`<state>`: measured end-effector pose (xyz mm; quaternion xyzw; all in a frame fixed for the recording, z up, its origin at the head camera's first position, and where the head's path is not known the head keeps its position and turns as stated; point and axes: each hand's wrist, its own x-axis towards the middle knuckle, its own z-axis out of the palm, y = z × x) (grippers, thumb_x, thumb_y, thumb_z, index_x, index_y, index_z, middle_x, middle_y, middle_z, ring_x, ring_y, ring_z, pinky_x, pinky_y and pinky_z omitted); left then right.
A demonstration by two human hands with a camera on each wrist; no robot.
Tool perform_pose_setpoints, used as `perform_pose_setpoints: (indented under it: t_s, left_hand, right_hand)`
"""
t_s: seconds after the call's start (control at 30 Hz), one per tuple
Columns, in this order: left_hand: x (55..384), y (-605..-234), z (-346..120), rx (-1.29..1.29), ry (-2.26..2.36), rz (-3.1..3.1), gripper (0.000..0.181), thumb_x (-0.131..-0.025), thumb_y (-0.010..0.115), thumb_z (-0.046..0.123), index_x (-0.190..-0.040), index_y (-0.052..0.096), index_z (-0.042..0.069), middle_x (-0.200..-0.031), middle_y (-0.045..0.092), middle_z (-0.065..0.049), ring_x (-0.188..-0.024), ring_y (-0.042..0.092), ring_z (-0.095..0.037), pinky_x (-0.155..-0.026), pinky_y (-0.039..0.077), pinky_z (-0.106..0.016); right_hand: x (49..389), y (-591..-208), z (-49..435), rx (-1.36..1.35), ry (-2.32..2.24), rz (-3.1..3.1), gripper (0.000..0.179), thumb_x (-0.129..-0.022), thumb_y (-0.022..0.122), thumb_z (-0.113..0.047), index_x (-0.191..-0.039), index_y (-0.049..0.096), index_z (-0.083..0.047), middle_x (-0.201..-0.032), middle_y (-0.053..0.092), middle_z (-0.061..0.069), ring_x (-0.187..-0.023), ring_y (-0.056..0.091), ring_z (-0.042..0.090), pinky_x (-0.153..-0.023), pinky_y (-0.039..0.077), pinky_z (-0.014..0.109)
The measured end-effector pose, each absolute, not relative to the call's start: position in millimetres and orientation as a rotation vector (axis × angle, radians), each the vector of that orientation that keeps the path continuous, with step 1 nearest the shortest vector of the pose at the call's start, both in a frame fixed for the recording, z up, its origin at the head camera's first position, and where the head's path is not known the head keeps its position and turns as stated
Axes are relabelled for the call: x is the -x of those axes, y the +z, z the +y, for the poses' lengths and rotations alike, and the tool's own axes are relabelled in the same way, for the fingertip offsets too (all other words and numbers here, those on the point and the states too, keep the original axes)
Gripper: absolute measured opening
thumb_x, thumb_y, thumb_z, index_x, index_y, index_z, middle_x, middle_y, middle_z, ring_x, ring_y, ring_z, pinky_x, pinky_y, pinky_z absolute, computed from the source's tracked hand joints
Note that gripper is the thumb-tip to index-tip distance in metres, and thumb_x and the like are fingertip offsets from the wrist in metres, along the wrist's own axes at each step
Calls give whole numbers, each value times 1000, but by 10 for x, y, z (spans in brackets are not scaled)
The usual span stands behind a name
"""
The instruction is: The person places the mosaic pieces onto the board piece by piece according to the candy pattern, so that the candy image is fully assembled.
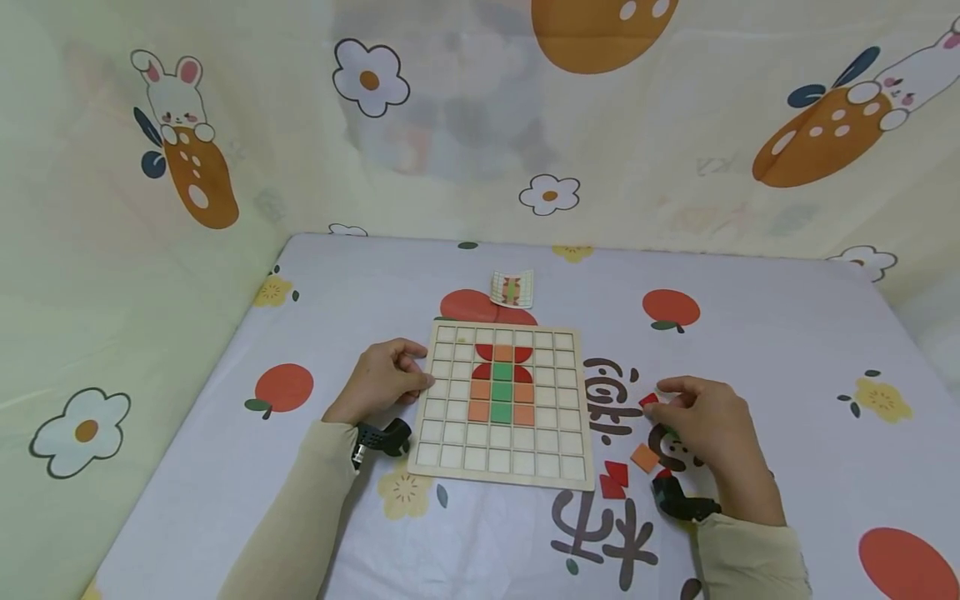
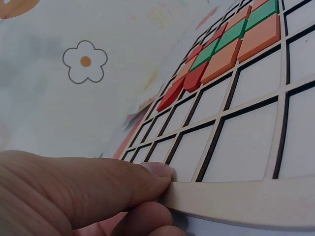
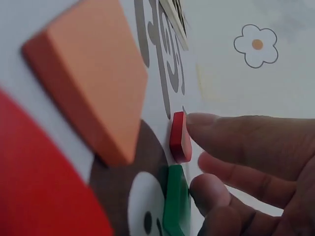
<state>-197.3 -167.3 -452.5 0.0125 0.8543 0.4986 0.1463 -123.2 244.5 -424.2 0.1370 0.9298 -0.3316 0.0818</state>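
Fingers [image 1: 414, 383] of the left hand [image 1: 381, 375] hold the left edge of the wooden board [image 1: 452, 456] in the head view, and that arm reaches in from the lower left. Red, orange and green pieces [image 1: 502, 390] already fill its middle squares, so the pattern looks more than half done. It looks like the one on the small card [image 1: 512, 289] behind the board. The bottom red bits seem left to do; loose red pieces [image 1: 617, 473] and an orange piece [image 1: 645, 457] lie on the surface [image 1: 360, 283] to the right. There the right hand [image 1: 708, 417] bends down, its fingers close together at another red piece [image 1: 647, 400]. In the left wrist view, the thumb lies on the board's edge, with fingers curled below. In the right wrist view, a fingertip meets that red piece, near a green piece [image 3: 176, 201], but I cannot tell if it is pinched.
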Motion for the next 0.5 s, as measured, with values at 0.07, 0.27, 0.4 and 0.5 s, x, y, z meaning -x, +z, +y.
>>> perform_pose_setpoints:
  t_s: [0.07, 0.27, 0.4, 0.5]
  left_hand:
    - [1972, -4522, -1679, -34, 1435, 2459, 43, -89, 83, 9, -128, 65, 3, -87, 68, -7, -66, 63, -16, -62, 54, -26]
    - [1961, -4496, -1674, -33, 1431, 2463, 43, -89, 83, 9, -128, 65, 3, -86, 68, -7, -65, 62, -16, -62, 53, -26]
    - [1961, -4485, -1673, -40, 1434, 2464, 43, -89, 83, 9, -127, 65, 2, -86, 68, -7, -64, 62, -15, -61, 53, -26]
    - [1961, -4482, -1673, -43, 1436, 2464, 43, -89, 83, 9, -127, 65, 2, -86, 68, -6, -64, 62, -15, -61, 53, -25]
  right_hand:
    - [1248, -4254, 2452, -418, -980, 2763, 46, -92, 78, -20, -131, 67, 2, -92, 61, 14, -80, 54, 27, -58, 48, 34]
    - [1289, -4255, 2430, -405, -945, 2755, 42, -92, 77, -20, -127, 70, 1, -86, 59, 13, -72, 54, 25, -56, 46, 34]
    - [1296, -4253, 2427, -392, -966, 2745, 38, -91, 78, -19, -122, 70, 1, -80, 58, 10, -69, 54, 24, -55, 45, 34]
    - [1293, -4245, 2417, -370, -991, 2752, 32, -90, 79, -17, -115, 70, 1, -80, 61, 8, -71, 55, 23, -56, 45, 34]
